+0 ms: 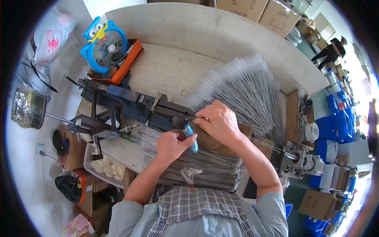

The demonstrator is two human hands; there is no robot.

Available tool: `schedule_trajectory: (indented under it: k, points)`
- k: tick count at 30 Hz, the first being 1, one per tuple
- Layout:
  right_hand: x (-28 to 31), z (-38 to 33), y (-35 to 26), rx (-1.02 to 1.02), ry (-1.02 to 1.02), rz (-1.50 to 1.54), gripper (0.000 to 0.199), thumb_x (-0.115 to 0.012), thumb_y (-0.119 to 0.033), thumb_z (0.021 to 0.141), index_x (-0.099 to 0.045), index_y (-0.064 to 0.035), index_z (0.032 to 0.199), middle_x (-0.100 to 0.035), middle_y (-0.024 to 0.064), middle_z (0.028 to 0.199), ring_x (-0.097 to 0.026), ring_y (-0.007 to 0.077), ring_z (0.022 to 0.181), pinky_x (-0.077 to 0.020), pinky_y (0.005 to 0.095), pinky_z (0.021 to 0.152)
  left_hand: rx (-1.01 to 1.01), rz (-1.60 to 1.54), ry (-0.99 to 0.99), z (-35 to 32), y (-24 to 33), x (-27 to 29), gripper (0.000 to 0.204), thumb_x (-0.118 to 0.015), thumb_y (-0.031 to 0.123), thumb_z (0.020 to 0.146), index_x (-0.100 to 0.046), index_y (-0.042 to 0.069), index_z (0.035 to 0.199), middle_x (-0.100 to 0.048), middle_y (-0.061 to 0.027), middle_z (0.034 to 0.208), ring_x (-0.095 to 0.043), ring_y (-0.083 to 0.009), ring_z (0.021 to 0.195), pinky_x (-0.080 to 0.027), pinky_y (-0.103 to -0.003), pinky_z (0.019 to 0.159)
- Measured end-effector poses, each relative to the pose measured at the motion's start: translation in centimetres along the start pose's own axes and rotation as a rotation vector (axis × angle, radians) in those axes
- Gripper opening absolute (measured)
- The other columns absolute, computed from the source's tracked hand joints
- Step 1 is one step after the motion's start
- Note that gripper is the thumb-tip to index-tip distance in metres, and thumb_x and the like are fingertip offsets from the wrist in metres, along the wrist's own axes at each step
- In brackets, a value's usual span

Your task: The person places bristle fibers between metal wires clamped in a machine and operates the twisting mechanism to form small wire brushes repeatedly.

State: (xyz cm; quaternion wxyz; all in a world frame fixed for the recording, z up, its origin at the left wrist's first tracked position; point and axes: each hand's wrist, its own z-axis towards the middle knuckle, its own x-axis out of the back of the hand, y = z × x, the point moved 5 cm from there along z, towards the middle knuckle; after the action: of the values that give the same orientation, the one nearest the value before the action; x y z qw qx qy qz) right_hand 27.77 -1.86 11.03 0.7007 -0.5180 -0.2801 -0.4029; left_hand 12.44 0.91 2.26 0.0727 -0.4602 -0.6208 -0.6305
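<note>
My left hand (173, 145) is closed, its thumb against the blue handle (191, 139) of a tool whose working end I cannot make out. My right hand (219, 122) pinches the ends of thin metal wires at the tip of a dark metal bench fixture (154, 108). A large fan of grey wires (244, 94) spreads behind and to the right of that hand. Below both hands, a thick bundle of similar wires (213, 170) lies across the bench, with a pale cloth tie (191, 175) on it.
A blue cartoon-shaped fan (96, 47) stands by an orange tray (132, 63) at the back left. On the right are a cardboard box (293, 114) with wires, a white spool (310, 131) and a metal mechanism (298, 160). A curved board (177, 23) walls the bench's far side. A person (331, 51) stands far right.
</note>
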Motion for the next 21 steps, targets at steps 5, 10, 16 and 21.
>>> schedule_trajectory:
  k: [5, 10, 16, 21]
  points:
    - [2.7, -3.1, -1.0, 0.14, 0.168, -0.007, 0.014, -0.066, -0.016, 0.073, -0.067, -0.005, 0.081, -0.063, 0.0066, 0.076, -0.058, 0.0231, 0.077, -0.0483, 0.0328, 0.066, 0.002, -0.916, 0.025, 0.3, -0.5, -2.2, 0.034, -0.07, 0.031, 0.074, -0.059, 0.0, 0.08, -0.059, -0.0058, 0.069, -0.057, -0.0135, 0.06, -0.046, -0.029, 0.054]
    - [-1.0, -8.0, 1.9, 0.022, -0.1, 0.11, 0.019, -0.062, -0.012, 0.078, -0.063, -0.0041, 0.094, -0.061, 0.0088, 0.087, -0.059, 0.0273, 0.079, -0.0487, 0.0343, 0.065, 0.128, -1.041, -0.067, 0.0, 1.0, -4.0, 0.02, -0.065, 0.011, 0.074, -0.051, 0.002, 0.085, -0.057, -0.004, 0.072, -0.057, -0.0115, 0.068, -0.047, -0.027, 0.06]
    - [-4.0, -5.5, 4.1, -0.048, 0.03, 0.016, 0.018, -0.064, -0.014, 0.075, -0.059, -0.0051, 0.091, -0.055, 0.0092, 0.084, -0.059, 0.0273, 0.077, -0.0492, 0.0362, 0.064, -0.131, -0.295, -0.058, 0.8, 0.9, -1.7, 0.023, -0.066, 0.007, 0.073, -0.048, 0.001, 0.084, -0.056, -0.0049, 0.076, -0.054, -0.01, 0.071, -0.045, -0.028, 0.061]
    - [-2.9, -6.4, 3.2, -0.064, -0.089, 0.03, 0.017, -0.066, -0.018, 0.074, -0.06, -0.0053, 0.084, -0.055, 0.0081, 0.079, -0.059, 0.0267, 0.073, -0.0482, 0.0365, 0.062, -0.032, -0.669, 0.111, -0.1, -3.3, 1.7, 0.027, -0.066, 0.022, 0.08, -0.051, 0.003, 0.091, -0.058, -0.0054, 0.084, -0.057, -0.0177, 0.071, -0.047, -0.031, 0.067]
